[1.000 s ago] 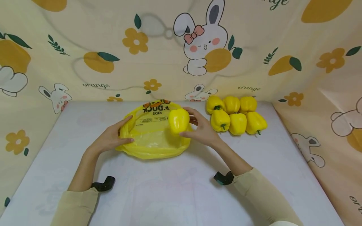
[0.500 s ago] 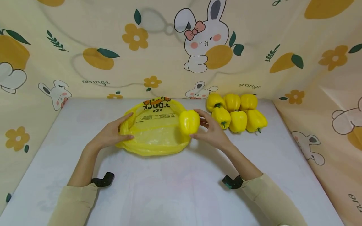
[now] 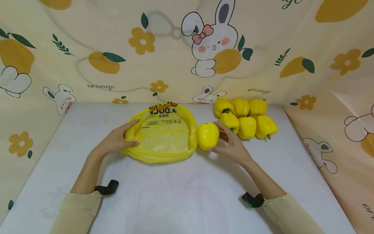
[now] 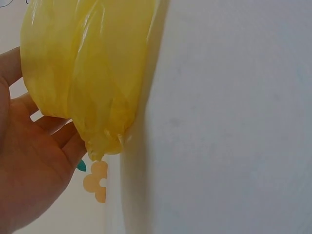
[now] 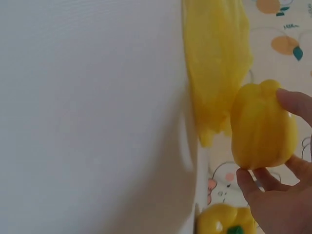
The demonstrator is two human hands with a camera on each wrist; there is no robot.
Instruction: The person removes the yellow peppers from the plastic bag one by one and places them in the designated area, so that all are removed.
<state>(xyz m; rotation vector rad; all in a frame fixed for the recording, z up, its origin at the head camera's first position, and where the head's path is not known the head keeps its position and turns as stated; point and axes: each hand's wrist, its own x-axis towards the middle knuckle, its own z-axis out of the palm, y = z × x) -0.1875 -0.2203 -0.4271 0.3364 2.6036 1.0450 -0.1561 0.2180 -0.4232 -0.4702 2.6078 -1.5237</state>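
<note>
A yellow plastic bag (image 3: 163, 157) stands with its mouth spread wide in the head view, dark print showing on its inner wall. My left hand (image 3: 114, 141) holds the bag's left side, thumb and forefinger at the rim; the other fingers are partly hidden by the plastic. In the left wrist view the hand (image 4: 39, 156) lies against the gathered yellow film. Just right of the bag, my right hand (image 3: 232, 146) grips a yellow bell pepper (image 3: 208, 136) between thumb and fingers. The right wrist view shows this bell pepper (image 5: 263, 126) raised off the white table, overlapping the bag (image 5: 217, 63).
Several more yellow bell peppers (image 3: 246, 127) stand in two rows at the back right of the white table (image 3: 175, 198), close behind my right hand. A cloth backdrop (image 3: 163, 71) printed with rabbits and oranges encloses the back and sides.
My right hand has moved right and slightly toward me, carrying the bell pepper from over the bag's mouth to outside its right rim. The left hand has stayed at the bag.
</note>
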